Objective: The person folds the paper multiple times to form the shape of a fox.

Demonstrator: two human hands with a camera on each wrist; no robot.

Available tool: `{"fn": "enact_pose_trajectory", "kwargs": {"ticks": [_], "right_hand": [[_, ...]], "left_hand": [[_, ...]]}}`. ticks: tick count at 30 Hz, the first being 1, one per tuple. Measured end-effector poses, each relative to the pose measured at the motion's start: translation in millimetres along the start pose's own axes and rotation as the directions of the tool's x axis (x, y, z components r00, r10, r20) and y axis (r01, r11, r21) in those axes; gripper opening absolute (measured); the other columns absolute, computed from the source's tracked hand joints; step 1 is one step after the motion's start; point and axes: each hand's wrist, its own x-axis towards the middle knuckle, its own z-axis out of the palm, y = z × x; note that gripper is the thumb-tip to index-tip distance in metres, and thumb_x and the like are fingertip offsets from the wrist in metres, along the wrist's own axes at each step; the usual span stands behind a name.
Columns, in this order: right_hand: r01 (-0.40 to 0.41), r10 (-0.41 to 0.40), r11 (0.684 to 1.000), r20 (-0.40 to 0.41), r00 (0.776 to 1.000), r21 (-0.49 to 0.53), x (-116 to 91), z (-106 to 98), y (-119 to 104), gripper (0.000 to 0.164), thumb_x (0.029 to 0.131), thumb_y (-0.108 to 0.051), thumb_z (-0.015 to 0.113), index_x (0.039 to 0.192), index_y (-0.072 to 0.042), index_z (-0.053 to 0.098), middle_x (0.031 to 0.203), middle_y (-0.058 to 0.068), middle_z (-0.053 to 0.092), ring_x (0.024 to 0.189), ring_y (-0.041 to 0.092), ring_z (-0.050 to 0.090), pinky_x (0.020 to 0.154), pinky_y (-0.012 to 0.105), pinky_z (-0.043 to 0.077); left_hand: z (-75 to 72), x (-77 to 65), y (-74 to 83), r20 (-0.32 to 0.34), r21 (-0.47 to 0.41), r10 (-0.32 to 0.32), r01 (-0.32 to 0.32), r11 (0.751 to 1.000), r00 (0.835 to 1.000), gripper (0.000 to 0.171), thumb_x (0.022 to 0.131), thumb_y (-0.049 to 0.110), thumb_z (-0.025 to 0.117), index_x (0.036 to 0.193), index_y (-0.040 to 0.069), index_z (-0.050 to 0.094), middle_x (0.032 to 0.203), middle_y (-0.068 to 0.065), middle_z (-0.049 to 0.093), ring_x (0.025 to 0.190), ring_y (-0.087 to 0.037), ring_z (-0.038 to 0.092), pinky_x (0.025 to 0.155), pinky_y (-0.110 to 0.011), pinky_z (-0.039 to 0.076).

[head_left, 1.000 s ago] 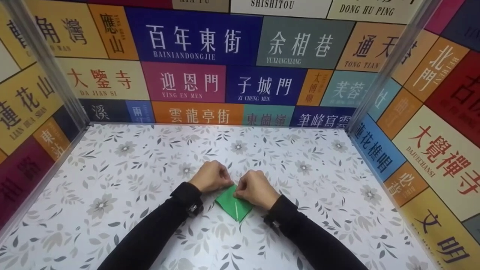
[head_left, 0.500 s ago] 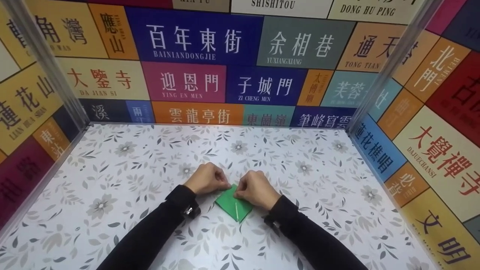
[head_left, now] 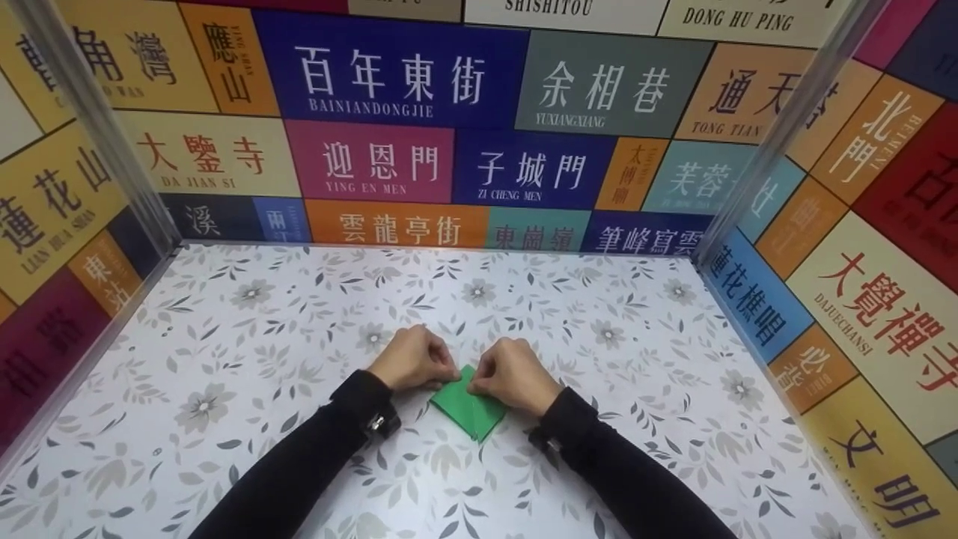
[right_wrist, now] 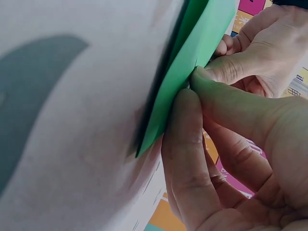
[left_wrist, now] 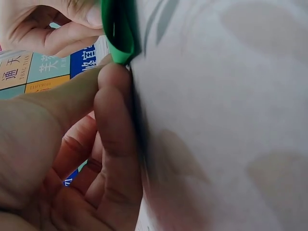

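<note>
A green folded sheet of paper (head_left: 465, 410) lies on the table as a small diamond, one corner towards me. My left hand (head_left: 412, 358) pinches its upper left edge between thumb and index finger; in the left wrist view the fingertips (left_wrist: 114, 76) meet at the paper's looped fold (left_wrist: 120, 41). On the upper right part, my right hand (head_left: 516, 376) pinches the paper with thumb and index finger. The right wrist view shows these fingertips (right_wrist: 186, 103) at the edge of a raised green layer (right_wrist: 180, 91). The hands partly cover the paper's upper edges.
The table (head_left: 299, 314) has a white cover with grey flowers and leaves. Panels with coloured place-name signs (head_left: 389, 82) stand at the back and both sides. Clear strips (head_left: 778, 127) run up the corners.
My left hand has shifted slightly left and towards me along the paper's edge. A pale gap along the paper's lower middle has narrowed to a thin line. My right hand stays nearly still.
</note>
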Motion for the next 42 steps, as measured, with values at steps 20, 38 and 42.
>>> {"fn": "enact_pose_trajectory", "kwargs": {"ticks": [20, 38, 42], "right_hand": [[0.135, -0.136, 0.991, -0.057, 0.989, -0.019, 3.1, 6.8, 10.6, 0.021, 0.084, -0.008, 0.101, 0.070, -0.014, 0.086, 0.064, -0.009, 0.078, 0.060, 0.003, 0.062, 0.060, 0.022, 0.050], [0.050, -0.052, 0.998, -0.050, 0.997, -0.036, -3.1, 4.2, -4.7, 0.017, 0.087, -0.004, 0.100, 0.077, -0.010, 0.088, 0.070, 0.001, 0.082, 0.060, 0.003, 0.060, 0.059, 0.019, 0.048], [0.035, -0.037, 0.999, -0.043, 0.998, -0.041, -2.8, 3.7, -5.2, 0.015, 0.088, -0.007, 0.101, 0.079, -0.010, 0.089, 0.071, 0.000, 0.083, 0.060, 0.002, 0.060, 0.060, 0.019, 0.047]], "left_hand": [[4.5, 10.4, 6.3, -0.072, 0.102, 0.066, -0.058, 0.993, 0.995, 0.018, 0.088, 0.021, 0.104, 0.083, 0.014, 0.089, 0.075, 0.003, 0.083, 0.064, -0.007, 0.066, 0.066, -0.019, 0.052], [0.6, -3.8, 14.1, -0.054, 0.198, 0.078, -0.066, 0.978, 0.995, 0.019, 0.085, 0.017, 0.105, 0.080, 0.012, 0.087, 0.072, 0.001, 0.081, 0.067, -0.012, 0.065, 0.069, -0.025, 0.054], [-2.0, -6.4, 14.1, -0.037, 0.215, 0.058, -0.049, 0.975, 0.998, 0.019, 0.085, 0.018, 0.105, 0.082, 0.012, 0.087, 0.073, 0.001, 0.080, 0.068, -0.014, 0.065, 0.071, -0.026, 0.054]]}}
